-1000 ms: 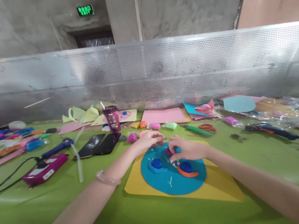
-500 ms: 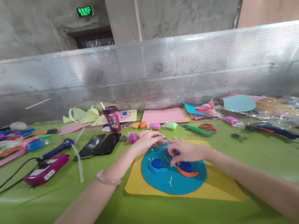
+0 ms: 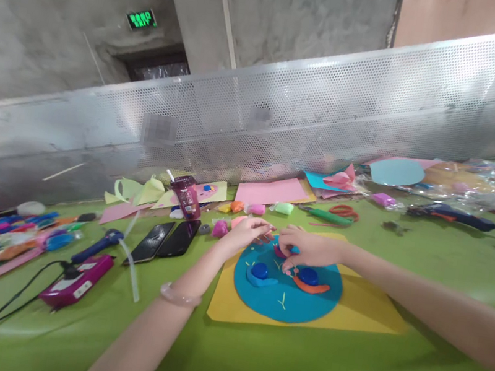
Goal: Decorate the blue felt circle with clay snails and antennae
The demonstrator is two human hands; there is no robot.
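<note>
A blue paper disc (image 3: 257, 300) lies on a yellow sheet (image 3: 369, 305). My right hand (image 3: 307, 248) is over the upper part of the disc, fingers curled and thumb low; what they pinch, if anything, is hidden. Small pink dots (image 3: 290, 272) show by its thumb tip. My left hand (image 3: 249, 233) hovers at the disc's upper left edge, fingers loosely extended and apart. On the disc are two dark blue clay rounds (image 3: 260, 270), a light blue clay strip (image 3: 260, 281), an orange clay strip (image 3: 311, 287) and a thin yellow Y-shaped mark (image 3: 282, 302). A magenta piece (image 3: 279, 251) is partly hidden under my right hand.
Behind the disc lie green-handled scissors (image 3: 330, 215), pink paper (image 3: 275, 191) and clay packets (image 3: 284, 208). Left are a cup with a straw (image 3: 186, 198), two phones (image 3: 179, 238), a glue gun (image 3: 97, 246) and a purple power strip (image 3: 77, 281) with a cable.
My right hand has shifted very slightly, its thumb moving a little so the pink dots show more clearly. My left hand stays in place.
</note>
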